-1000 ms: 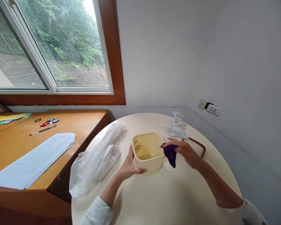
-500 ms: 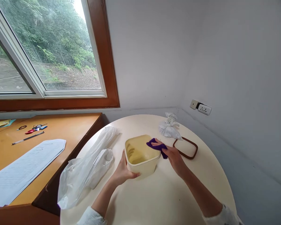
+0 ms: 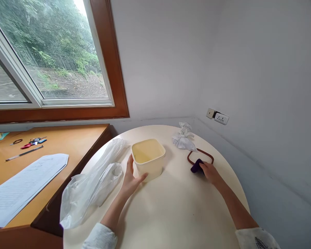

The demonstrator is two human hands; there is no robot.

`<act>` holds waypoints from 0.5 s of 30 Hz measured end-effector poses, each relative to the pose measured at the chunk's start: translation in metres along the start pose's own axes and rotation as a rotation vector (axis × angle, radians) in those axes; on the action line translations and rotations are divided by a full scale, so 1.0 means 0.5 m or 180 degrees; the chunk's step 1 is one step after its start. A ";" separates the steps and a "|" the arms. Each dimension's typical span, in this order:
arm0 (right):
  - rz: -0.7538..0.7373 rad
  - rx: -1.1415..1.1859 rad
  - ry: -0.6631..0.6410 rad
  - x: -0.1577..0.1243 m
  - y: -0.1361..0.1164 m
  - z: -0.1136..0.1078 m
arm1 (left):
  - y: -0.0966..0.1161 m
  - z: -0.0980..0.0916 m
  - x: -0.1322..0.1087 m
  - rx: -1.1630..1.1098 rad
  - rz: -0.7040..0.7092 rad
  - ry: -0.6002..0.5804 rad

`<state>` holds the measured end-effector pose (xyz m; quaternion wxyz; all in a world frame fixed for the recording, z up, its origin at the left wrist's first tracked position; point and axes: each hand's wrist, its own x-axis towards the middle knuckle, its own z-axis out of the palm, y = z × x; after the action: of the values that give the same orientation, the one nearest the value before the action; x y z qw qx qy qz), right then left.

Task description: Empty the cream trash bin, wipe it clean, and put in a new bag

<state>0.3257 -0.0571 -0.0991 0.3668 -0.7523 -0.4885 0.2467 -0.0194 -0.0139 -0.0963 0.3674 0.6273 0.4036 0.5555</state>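
A pale yellow square plastic container (image 3: 151, 167) stands upright, its open top facing up, on the round cream table (image 3: 171, 214). My left hand (image 3: 131, 180) grips its near left side, thumb on the front wall and fingers along the left. To the right, my right hand (image 3: 209, 172) is closed on a bunched purple cloth (image 3: 196, 166). The cloth is at the near left corner of a brown rounded frame (image 3: 206, 152) and covers part of it; whether the two touch I cannot tell.
A clear plastic bag (image 3: 86, 193) lies along the table's left side. A knotted white bag (image 3: 183, 138) sits at the back, by the brown frame. On the wooden desk (image 3: 85, 138) at left are papers (image 3: 33, 183), a pen (image 3: 24, 153) and keys (image 3: 35, 141). A wall socket (image 3: 221, 118) is at right.
My right hand has carried the purple cloth from the container's right rim rightward to the brown frame. The container has shifted slightly left and away, with my left hand still on it.
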 end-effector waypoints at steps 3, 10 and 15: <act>-0.0185 -0.0250 0.0030 -0.002 0.019 0.030 | -0.021 0.000 0.000 0.0262 0.0094 0.0283; -0.0867 -0.0499 -0.0032 -0.078 0.013 0.074 | -0.026 -0.001 -0.008 0.1049 -0.0028 0.0979; -0.1195 -0.0065 -0.0148 -0.156 -0.012 0.084 | 0.017 0.010 -0.040 0.1092 -0.0131 0.1197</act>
<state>0.2606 -0.1138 -0.1189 0.3874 -0.6457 -0.6311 0.1864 -0.0148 -0.0360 -0.0971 0.1854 0.5577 0.5659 0.5782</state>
